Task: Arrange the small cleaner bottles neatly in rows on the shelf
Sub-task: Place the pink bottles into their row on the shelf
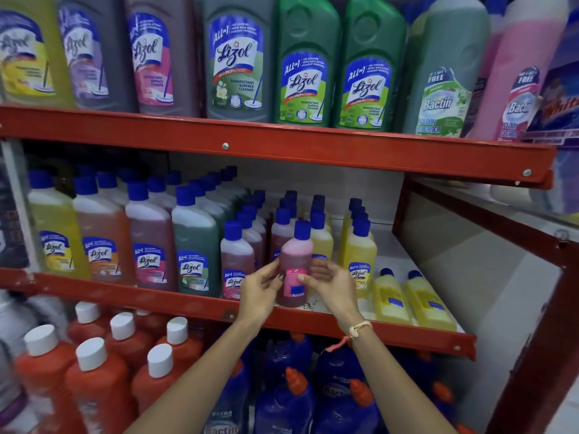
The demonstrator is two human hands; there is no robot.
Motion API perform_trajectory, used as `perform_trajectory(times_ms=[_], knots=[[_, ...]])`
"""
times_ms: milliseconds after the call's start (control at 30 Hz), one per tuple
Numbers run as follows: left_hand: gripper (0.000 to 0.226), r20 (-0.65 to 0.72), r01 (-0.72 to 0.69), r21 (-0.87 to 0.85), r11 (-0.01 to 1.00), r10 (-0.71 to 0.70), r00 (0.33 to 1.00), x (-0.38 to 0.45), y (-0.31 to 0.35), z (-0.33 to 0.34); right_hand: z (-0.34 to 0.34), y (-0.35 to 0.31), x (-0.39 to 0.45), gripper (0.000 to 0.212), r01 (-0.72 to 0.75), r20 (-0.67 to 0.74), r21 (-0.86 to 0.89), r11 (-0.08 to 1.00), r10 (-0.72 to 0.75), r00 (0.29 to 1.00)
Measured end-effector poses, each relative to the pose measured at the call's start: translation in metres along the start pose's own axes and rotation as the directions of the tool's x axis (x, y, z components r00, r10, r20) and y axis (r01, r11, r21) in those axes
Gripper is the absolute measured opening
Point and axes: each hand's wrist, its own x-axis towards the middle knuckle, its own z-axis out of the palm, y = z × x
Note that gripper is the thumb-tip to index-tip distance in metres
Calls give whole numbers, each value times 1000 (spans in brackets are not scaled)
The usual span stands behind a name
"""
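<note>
A small pink cleaner bottle [296, 261] with a blue cap stands upright at the front of the middle shelf [407, 338], its back label facing me. My left hand [261, 291] grips its left side and my right hand [333, 285] its right side. Behind it run rows of small pink bottles [237, 255] and small yellow bottles [360, 250]. Two small yellow bottles [413, 300] lie on their backs at the shelf's front right.
Larger Lizol bottles [150, 242] fill the middle shelf's left half. Big bottles [308, 64] line the top shelf. Orange bottles with white caps [91, 380] and dark blue bottles [282, 399] stand below. A red frame post [560, 308] bounds the right side.
</note>
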Motion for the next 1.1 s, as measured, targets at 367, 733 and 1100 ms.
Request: perform_trajectory(times_ms=[367,733,1100], knots=[[33,-166,157,-221,962,-196,966,-14,0,5,27,0,-18,70,-18,36,-15,1000,19,999],[44,-254,166,-145,975,-199,947,-25,1,10,36,0,4,56,-71,264,85,994,47,964],[28,-329,70,89,994,-37,943,-45,10,25,13,-4,3,55,44,234,-142,989,-10,972]])
